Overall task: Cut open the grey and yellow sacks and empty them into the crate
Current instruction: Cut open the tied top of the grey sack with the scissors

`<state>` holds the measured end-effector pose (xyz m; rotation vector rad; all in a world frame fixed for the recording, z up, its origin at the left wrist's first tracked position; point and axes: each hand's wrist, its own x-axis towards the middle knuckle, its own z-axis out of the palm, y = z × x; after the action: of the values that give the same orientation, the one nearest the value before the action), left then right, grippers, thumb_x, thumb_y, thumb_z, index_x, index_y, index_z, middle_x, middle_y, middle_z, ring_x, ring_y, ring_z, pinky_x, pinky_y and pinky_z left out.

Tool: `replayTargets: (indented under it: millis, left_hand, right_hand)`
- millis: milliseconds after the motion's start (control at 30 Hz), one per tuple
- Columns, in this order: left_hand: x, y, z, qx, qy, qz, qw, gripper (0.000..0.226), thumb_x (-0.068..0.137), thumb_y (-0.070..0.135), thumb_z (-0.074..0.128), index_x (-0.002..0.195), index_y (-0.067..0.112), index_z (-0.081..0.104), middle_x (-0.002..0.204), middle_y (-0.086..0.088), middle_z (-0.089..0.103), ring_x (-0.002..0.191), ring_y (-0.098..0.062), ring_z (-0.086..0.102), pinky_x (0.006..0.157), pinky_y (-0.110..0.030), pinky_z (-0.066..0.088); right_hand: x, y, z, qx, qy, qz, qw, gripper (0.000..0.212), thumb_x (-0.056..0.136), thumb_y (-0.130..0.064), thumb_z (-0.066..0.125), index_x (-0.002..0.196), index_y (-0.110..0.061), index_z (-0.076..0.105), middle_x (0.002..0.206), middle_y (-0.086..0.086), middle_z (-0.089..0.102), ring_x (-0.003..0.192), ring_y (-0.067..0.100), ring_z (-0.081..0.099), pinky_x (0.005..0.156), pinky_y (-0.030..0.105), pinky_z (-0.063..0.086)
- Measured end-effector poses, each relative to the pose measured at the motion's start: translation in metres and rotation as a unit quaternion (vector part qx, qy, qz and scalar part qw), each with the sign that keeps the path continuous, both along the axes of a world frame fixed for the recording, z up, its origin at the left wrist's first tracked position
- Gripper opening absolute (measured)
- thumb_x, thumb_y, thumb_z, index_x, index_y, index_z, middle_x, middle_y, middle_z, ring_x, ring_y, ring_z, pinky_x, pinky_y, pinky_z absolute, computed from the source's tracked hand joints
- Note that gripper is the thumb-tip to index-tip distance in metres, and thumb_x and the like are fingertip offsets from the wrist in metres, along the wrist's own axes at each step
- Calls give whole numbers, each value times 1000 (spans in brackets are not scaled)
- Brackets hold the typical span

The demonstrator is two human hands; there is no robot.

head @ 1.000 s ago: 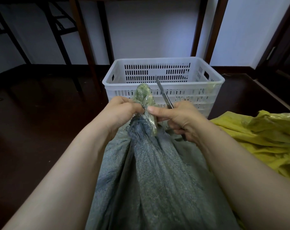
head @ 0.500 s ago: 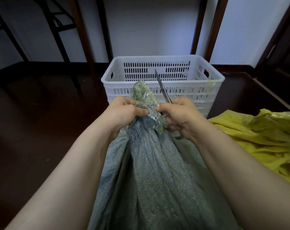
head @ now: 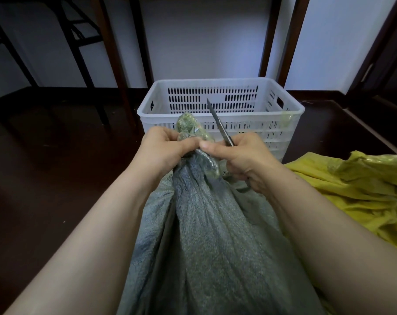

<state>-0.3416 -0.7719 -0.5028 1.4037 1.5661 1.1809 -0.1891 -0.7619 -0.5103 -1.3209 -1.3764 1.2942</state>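
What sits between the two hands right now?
Head view: the tape-wrapped neck of the grey sack fills the gap; the left hand grips it, the right hand pinches it while holding scissors.

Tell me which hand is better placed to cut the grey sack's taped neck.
Right. The right hand holds the scissors, blades pointing up beside the taped neck of the grey sack, while the left hand grips that neck and would best steady it.

Both hands, the left hand (head: 163, 149) and right hand (head: 246, 160), are bare, like the forearms behind them.
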Motion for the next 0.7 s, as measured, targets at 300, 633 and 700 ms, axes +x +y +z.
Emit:
replayTargets:
  millis: [300,633,700]
  left_hand:
    - [7,-3,-1,199,228,62,951,19,72,31,74,81,24,59,95,8,54,93,-12,53,78,-24,40]
    - [10,-11,3,284,432,-26,855,20,74,32,77,92,23,73,100,6,67,96,-21,49,69,-23,12]
    - [11,-10,6,267,432,-37,860,18,72,34,78,83,21,72,95,7,67,94,-21,51,70,-25,15]
  right_hand:
    - [-1,3,-2,17,44,-106,993,18,80,-17,74,68,-14,61,47,-4,51,24,0,33,29,11,23]
    - [0,5,1,20,51,-121,991,21,82,-13,72,65,-13,59,33,-10,46,22,-1,35,27,11,23]
    - [0,7,1,30,36,-130,990,22,81,-12,73,64,-14,58,39,-10,51,27,-2,40,29,13,28]
